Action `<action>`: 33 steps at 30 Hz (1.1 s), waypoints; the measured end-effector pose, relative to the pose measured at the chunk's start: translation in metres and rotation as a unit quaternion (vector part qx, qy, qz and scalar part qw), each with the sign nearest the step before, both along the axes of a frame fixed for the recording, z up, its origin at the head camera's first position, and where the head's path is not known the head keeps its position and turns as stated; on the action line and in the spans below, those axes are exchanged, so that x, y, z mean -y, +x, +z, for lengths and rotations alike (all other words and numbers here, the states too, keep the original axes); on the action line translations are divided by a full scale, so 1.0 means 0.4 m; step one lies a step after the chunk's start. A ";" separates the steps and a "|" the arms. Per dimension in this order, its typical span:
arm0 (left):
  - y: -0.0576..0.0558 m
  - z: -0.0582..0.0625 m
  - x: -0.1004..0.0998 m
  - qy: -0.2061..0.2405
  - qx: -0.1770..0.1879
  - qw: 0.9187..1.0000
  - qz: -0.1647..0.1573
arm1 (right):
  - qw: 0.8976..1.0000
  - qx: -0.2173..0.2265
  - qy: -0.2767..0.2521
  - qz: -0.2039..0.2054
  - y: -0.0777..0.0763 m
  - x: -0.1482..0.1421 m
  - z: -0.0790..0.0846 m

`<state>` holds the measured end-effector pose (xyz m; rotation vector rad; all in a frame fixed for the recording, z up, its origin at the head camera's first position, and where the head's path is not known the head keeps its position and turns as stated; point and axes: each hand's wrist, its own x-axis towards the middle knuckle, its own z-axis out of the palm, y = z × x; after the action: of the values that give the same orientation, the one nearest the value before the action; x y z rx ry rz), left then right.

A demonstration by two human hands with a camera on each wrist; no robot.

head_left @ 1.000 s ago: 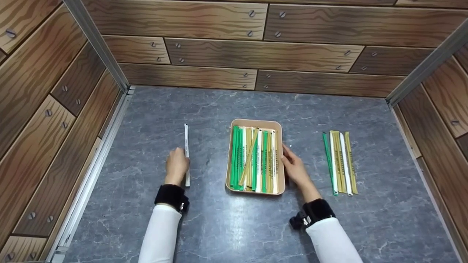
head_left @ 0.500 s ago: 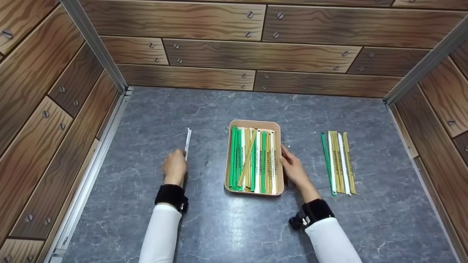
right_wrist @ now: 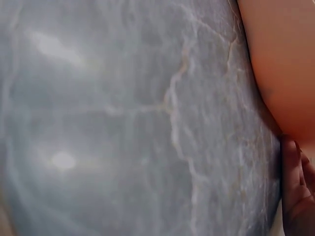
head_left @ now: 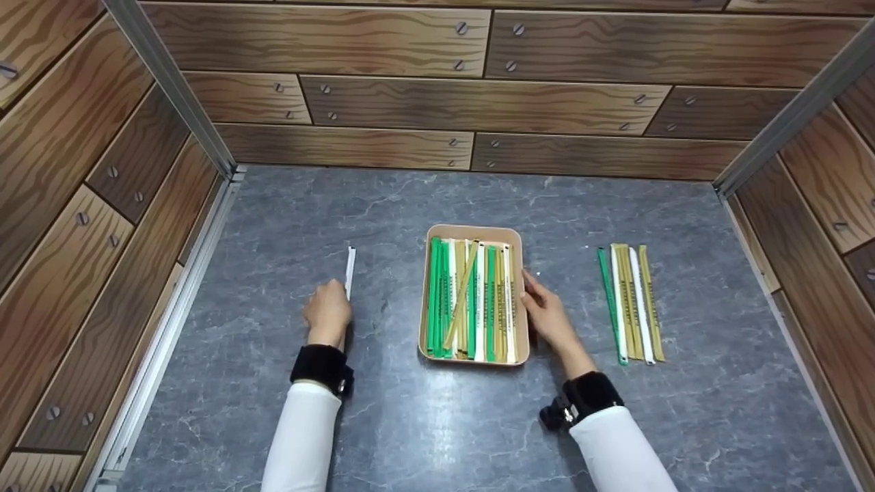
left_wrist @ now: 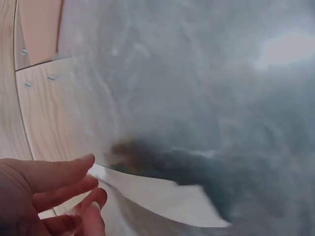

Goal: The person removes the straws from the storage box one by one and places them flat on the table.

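Observation:
My left hand (head_left: pixel 328 313) pinches a white wrapped straw (head_left: pixel 351 270) left of the tray. In the left wrist view, the white straw (left_wrist: pixel 162 196) runs out from between the thumb and fingers (left_wrist: pixel 69 172); its shadow lies beside it. In the head view, the hand hides its near end. My right hand (head_left: pixel 549 316) rests its fingers against the right side of a tan tray (head_left: pixel 472 232). Green, white and gold wrapped straws (head_left: pixel 472 301) fill this tray lengthwise, with one gold straw lying slanted on top. In the right wrist view, the thumb (right_wrist: pixel 290 162) touches the tray wall (right_wrist: pixel 280 64).
Right of the tray, a row of several wrapped straws (head_left: pixel 632 304) in green, white and gold lies on the grey marbled table (head_left: pixel 437 424). Wood-patterned panels (head_left: pixel 383 102) wall the table at the back and both sides.
The white straw has tilted and slid toward the person with my left hand, and less of it shows. My right hand and the tray keep their places; the head view has shifted slightly.

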<state>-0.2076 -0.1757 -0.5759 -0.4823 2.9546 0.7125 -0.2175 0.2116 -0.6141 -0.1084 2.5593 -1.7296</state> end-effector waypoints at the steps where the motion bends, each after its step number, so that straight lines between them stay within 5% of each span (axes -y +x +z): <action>1: 0.000 0.005 -0.004 0.001 0.000 1.000 0.000 | 1.000 -0.003 0.000 -0.004 -0.001 0.001 0.000; 9: 0.000 0.056 -0.070 0.021 -0.047 0.998 -0.039 | 0.999 -0.017 -0.004 -0.038 -0.001 0.007 0.003; 18: -0.002 0.102 -0.203 0.043 -0.036 0.991 -0.125 | 0.999 -0.019 0.001 -0.050 0.001 0.013 0.004; 25: 0.002 0.091 -0.336 0.050 -0.022 0.978 -0.201 | 0.998 -0.018 0.008 -0.059 0.005 0.015 0.002; 33: -0.003 0.037 -0.419 0.004 -0.043 0.972 -0.229 | 0.997 -0.020 0.012 -0.067 0.009 0.020 0.004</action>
<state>-0.2089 -0.0081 -0.5612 0.2373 2.9638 0.6969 -0.2140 0.2035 -0.6126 0.0308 2.6722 -1.7566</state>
